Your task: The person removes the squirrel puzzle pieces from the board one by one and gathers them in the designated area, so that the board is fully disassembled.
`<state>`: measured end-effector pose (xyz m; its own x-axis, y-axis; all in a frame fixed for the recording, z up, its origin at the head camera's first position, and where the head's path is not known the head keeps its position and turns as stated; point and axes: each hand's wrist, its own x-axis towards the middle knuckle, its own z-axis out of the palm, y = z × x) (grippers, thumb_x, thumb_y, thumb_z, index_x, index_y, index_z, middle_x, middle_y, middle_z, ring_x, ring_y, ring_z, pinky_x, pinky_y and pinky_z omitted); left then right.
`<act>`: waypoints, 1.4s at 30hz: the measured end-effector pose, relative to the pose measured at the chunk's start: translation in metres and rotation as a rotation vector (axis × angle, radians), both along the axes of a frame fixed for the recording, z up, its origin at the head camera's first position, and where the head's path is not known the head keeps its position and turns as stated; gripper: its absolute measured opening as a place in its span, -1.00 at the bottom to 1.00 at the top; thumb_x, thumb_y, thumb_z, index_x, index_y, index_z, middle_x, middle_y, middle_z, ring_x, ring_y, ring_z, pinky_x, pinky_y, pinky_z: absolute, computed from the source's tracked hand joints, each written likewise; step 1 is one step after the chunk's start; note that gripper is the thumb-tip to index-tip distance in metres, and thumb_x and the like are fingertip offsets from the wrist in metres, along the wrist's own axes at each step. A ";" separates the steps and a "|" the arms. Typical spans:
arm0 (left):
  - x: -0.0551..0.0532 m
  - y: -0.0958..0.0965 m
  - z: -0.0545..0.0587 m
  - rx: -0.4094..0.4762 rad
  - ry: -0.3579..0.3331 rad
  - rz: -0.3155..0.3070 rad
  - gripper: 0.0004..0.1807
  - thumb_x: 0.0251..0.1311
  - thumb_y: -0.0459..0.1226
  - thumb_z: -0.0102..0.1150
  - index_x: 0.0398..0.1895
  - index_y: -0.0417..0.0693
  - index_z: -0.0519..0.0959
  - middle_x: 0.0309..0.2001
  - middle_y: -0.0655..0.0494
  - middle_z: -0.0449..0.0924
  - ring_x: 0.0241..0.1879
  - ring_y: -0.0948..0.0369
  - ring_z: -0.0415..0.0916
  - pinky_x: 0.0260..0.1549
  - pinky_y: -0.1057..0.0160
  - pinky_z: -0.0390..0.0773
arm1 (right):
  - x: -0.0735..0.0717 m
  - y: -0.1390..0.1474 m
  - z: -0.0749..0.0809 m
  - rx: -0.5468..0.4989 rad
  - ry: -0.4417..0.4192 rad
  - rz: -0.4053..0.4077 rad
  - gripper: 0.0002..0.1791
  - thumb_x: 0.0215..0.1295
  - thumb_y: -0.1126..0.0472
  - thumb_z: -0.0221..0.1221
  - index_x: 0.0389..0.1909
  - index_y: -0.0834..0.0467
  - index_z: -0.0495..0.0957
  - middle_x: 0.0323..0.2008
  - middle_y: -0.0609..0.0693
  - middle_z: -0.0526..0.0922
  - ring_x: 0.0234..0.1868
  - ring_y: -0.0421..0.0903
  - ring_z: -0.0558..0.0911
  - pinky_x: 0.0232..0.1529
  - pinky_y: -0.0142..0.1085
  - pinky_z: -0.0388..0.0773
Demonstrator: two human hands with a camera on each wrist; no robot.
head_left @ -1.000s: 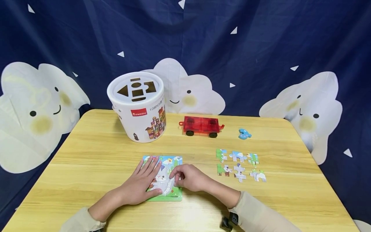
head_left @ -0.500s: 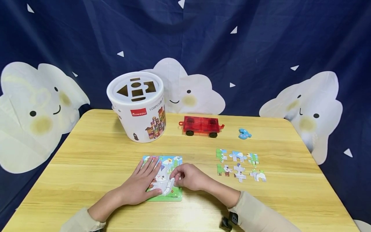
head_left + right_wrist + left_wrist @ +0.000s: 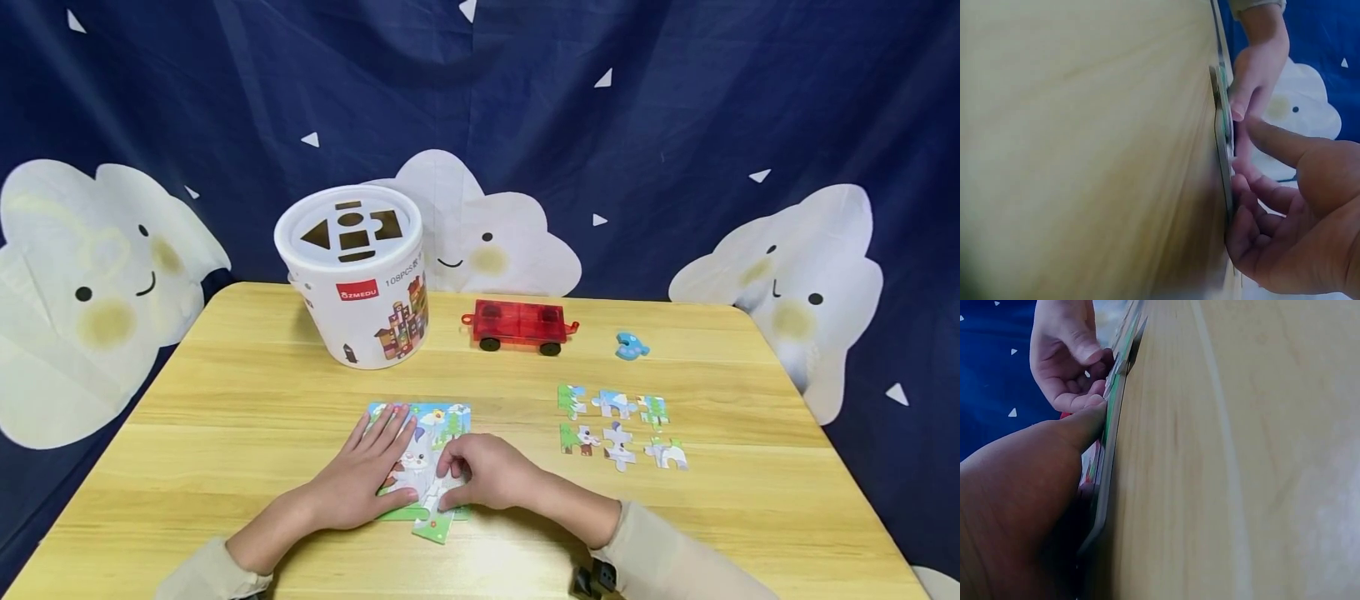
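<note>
My left hand [image 3: 356, 483] lies flat with spread fingers over the left part of a jigsaw puzzle [image 3: 452, 414] in its green-edged board. The puzzle pictures a white and grey animal. My right hand [image 3: 491, 471] is bent over the puzzle's right side, its fingers curled at the pieces there. Its thumb stands apart from the index finger in the right wrist view; I cannot tell whether a piece is gripped. Just below, a green puzzle piece [image 3: 433, 528] sits askew, jutting past the board's near edge. Fingertips [image 3: 1240, 182] are right at the puzzle's surface.
Several loose puzzle pieces [image 3: 618, 446] lie in two rows to the right. Behind them is a small blue fish-shaped toy [image 3: 632, 346], with a red toy car base [image 3: 519, 323] farther left. A white bucket [image 3: 352, 279] with shaped holes in its lid stands at the back left.
The green piece at the puzzle's lower right has slid toward me and turned askew. My right hand has shifted slightly nearer, its thumb and index finger farther apart. The left hand has stayed put.
</note>
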<state>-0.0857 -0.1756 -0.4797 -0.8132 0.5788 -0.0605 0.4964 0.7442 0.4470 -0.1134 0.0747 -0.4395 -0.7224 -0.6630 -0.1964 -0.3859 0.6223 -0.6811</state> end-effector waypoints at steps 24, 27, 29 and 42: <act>-0.001 -0.003 -0.010 0.046 0.131 -0.027 0.02 0.40 0.27 -0.01 0.63 -0.22 -0.02 0.63 -0.19 -0.16 0.61 -0.13 -0.30 0.48 0.14 -0.63 | -0.009 0.005 -0.003 -0.182 -0.170 -0.077 -0.79 0.17 0.40 0.42 -0.39 0.10 0.57 -0.55 -0.18 0.57 -0.48 -0.30 0.51 -0.33 -0.42 0.49; -0.001 -0.003 -0.010 0.029 0.116 -0.024 0.02 0.40 0.28 -0.02 0.63 -0.21 -0.04 0.64 -0.15 -0.21 0.61 -0.12 -0.32 0.48 0.14 -0.64 | -0.011 0.006 -0.004 -0.225 -0.205 -0.084 -0.82 0.20 0.42 0.39 -0.37 0.13 0.58 -0.55 -0.17 0.59 -0.49 -0.30 0.53 -0.34 -0.43 0.50; -0.002 -0.003 -0.009 0.018 0.094 -0.021 0.02 0.41 0.27 -0.02 0.64 -0.20 -0.06 0.65 -0.12 -0.24 0.61 -0.11 -0.35 0.48 0.13 -0.65 | -0.011 0.007 -0.004 -0.252 -0.230 -0.090 -0.84 0.21 0.42 0.38 -0.35 0.16 0.59 -0.55 -0.16 0.59 -0.49 -0.30 0.52 -0.33 -0.43 0.49; -0.002 -0.002 -0.004 0.005 0.016 -0.012 0.05 0.39 0.30 -0.03 0.66 -0.14 -0.13 0.66 -0.03 -0.34 0.62 -0.02 -0.46 0.48 0.08 -0.65 | -0.017 0.050 0.006 -0.335 -0.308 -0.133 -0.92 0.29 0.41 0.30 -0.24 0.22 0.63 -0.45 -0.07 0.59 -0.43 -0.19 0.47 -0.35 -0.41 0.44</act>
